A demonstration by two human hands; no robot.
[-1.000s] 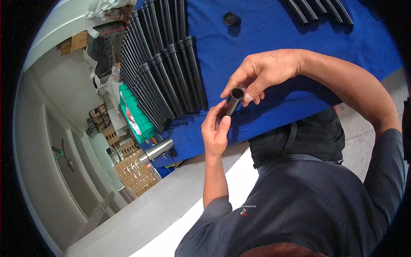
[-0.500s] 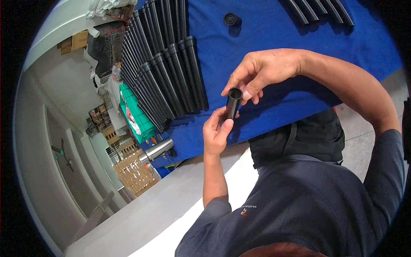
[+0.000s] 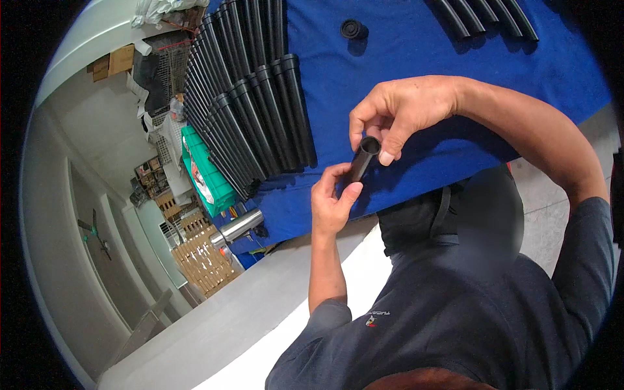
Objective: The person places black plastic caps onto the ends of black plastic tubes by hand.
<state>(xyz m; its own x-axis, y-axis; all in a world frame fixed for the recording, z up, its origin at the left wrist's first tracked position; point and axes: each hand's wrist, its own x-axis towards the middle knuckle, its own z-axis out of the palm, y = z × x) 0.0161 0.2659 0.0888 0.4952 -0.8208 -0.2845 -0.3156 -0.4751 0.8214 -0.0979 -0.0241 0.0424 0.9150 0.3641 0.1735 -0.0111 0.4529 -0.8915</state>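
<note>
A short, hollow black tube (image 3: 364, 162) is held over the blue cloth, its open round end tilted up toward me. My left hand (image 3: 333, 203) is closed around the lower part, with the thumb along the near side. At the upper end, the fingers and thumb of my right hand (image 3: 404, 117) bend around the rim from both sides. The tube's bottom end is hidden by my left hand. Beyond my hands, a small round black cap (image 3: 351, 29) stands on the cloth.
Long black tubes (image 3: 260, 97) lie in rows at the left. More black tubes (image 3: 484, 16) lie at the top right. A green crate (image 3: 207, 172) and a shiny metal cylinder (image 3: 239, 226) are near the left edge of the blue cloth (image 3: 325, 78).
The tube's open end has shifted slightly right and leans more that way. My right hand's fingers have moved right with it, and the thumb has come lower beside the rim.
</note>
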